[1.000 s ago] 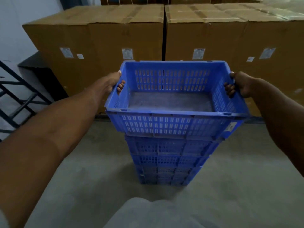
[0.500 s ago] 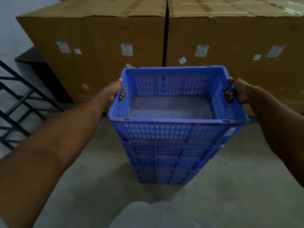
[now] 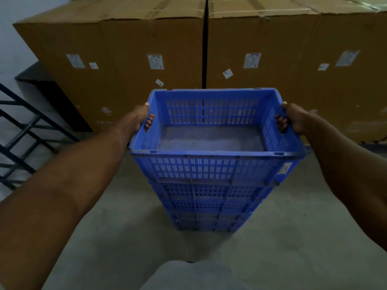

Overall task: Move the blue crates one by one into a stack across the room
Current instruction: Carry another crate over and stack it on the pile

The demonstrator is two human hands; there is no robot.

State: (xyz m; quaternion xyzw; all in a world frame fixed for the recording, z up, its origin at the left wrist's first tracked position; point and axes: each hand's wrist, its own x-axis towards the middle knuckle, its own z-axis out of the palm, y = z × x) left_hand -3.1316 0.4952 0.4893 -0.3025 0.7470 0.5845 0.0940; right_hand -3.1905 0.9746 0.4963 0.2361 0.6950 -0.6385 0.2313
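Head view: top crate (image 3: 211,141) gripped between both hands.

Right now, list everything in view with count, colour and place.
top crate: one, blue, empty, on the stack, held at both ends
stacked crates: several, blue, under it on the floor; exact count unclear
cardboard boxes: two, brown, side by side behind the stack
metal frame: one, black, far left
floor: grey concrete
left hand: gripping the crate's left end
right hand: gripping the right end
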